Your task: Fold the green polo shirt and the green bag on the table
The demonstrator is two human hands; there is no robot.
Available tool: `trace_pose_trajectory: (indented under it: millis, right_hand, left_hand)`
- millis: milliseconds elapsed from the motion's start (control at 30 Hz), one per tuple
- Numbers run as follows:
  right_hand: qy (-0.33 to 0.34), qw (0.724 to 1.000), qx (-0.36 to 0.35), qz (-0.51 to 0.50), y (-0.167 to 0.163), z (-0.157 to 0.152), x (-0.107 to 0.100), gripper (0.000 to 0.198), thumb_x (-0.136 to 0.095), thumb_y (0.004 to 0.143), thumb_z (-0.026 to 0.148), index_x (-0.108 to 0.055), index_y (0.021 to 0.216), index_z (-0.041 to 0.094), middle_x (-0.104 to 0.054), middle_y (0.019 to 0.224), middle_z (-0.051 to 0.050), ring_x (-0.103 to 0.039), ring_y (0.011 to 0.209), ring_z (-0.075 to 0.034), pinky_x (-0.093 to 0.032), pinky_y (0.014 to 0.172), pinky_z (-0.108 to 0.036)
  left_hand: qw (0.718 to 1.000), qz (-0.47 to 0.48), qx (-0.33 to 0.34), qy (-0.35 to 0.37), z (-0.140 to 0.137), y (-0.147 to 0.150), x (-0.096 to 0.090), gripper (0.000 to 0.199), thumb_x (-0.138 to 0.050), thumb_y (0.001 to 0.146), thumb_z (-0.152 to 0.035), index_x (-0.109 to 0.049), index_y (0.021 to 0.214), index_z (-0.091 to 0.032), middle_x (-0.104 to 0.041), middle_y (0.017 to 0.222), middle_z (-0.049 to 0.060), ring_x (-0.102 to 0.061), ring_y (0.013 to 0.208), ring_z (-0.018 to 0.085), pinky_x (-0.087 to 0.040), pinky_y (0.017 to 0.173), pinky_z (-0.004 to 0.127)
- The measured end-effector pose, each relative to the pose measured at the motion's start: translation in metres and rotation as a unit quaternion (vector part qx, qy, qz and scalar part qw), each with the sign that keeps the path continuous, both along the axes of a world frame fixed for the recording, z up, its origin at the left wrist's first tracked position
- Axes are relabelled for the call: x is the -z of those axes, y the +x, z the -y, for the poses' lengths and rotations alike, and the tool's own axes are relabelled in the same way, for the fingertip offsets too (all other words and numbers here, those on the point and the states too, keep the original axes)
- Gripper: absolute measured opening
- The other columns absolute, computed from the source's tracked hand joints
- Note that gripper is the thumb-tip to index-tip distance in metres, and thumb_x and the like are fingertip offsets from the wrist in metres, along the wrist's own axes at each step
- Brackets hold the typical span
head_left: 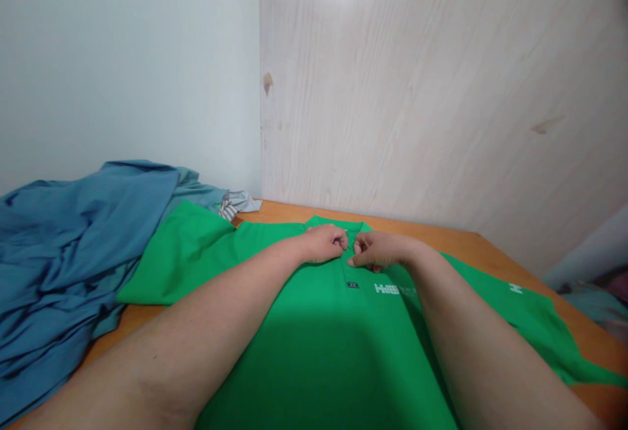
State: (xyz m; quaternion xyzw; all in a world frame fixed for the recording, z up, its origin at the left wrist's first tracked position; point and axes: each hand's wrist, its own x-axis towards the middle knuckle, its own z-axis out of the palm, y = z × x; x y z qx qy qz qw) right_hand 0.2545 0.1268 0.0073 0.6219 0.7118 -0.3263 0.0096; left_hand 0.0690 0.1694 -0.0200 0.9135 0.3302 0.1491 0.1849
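A green polo shirt lies spread face up, its collar at the far end and its sleeves out to both sides. White lettering and a small dark tag sit on its chest. My left hand is closed at the left edge of the button placket, just below the collar, fingers curled onto the fabric. Facing it across the placket, my right hand pinches the cloth with thumb and forefinger. A narrow gap separates the two hands. Any button between the fingertips is too small to make out.
A heap of blue clothing lies at the left, touching the shirt's left sleeve. Beside it is a grey striped cloth. The orange-brown table meets a wood-grain panel behind. More cloth shows beyond the right edge.
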Motion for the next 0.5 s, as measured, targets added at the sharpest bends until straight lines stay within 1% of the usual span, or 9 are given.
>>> trace_pose_trajectory:
  millis: [100, 167, 333, 500]
  right_hand:
    - [0.013, 0.999, 0.021, 0.022, -0.0018, 0.0, 0.0003, 0.042, -0.074, 0.071, 0.055, -0.047, 0.076, 0.023, -0.055, 0.054, 0.005, -0.057, 0.049, -0.013, -0.04, 0.045, -0.022]
    - [0.018, 0.999, 0.023, 0.031, -0.0013, -0.0002, 0.0009, 0.043, -0.074, 0.07, 0.056, -0.047, 0.079, 0.023, -0.055, 0.055, 0.006, -0.058, 0.051, -0.014, -0.041, 0.047, -0.023]
    - [0.006, 1.0, -0.023, -0.003, 0.0048, 0.002, -0.0024, 0.04, -0.076, 0.069, 0.049, -0.05, 0.085, 0.023, -0.058, 0.062, 0.006, -0.056, 0.052, -0.011, -0.039, 0.048, -0.022]
    - [0.019, 0.998, -0.024, 0.048, 0.0007, 0.0045, -0.0073, 0.045, -0.078, 0.066, 0.054, -0.051, 0.083, 0.022, -0.057, 0.063, 0.005, -0.054, 0.052, -0.011, -0.037, 0.048, -0.023]
  left_hand:
    - [1.0, -0.002, -0.001, 0.001, -0.0009, 0.0001, 0.0002, 0.02, -0.058, 0.076, -0.017, -0.069, 0.091, -0.022, -0.067, 0.089, -0.001, -0.06, 0.082, 0.016, -0.046, 0.071, 0.023]
    - [1.0, -0.002, -0.002, 0.0, -0.0008, 0.0, 0.0002, 0.021, -0.058, 0.076, -0.017, -0.07, 0.092, -0.022, -0.067, 0.09, -0.001, -0.061, 0.083, 0.016, -0.046, 0.071, 0.023]
    - [1.0, -0.004, -0.001, 0.01, 0.0014, -0.0005, -0.0014, 0.019, -0.055, 0.079, -0.019, -0.07, 0.091, -0.023, -0.067, 0.093, -0.001, -0.061, 0.085, 0.015, -0.046, 0.074, 0.022]
    - [1.0, -0.006, 0.0, -0.01, 0.0027, -0.0017, -0.0027, 0.015, -0.06, 0.077, -0.027, -0.068, 0.088, -0.022, -0.066, 0.086, -0.001, -0.059, 0.079, 0.015, -0.044, 0.065, 0.022]
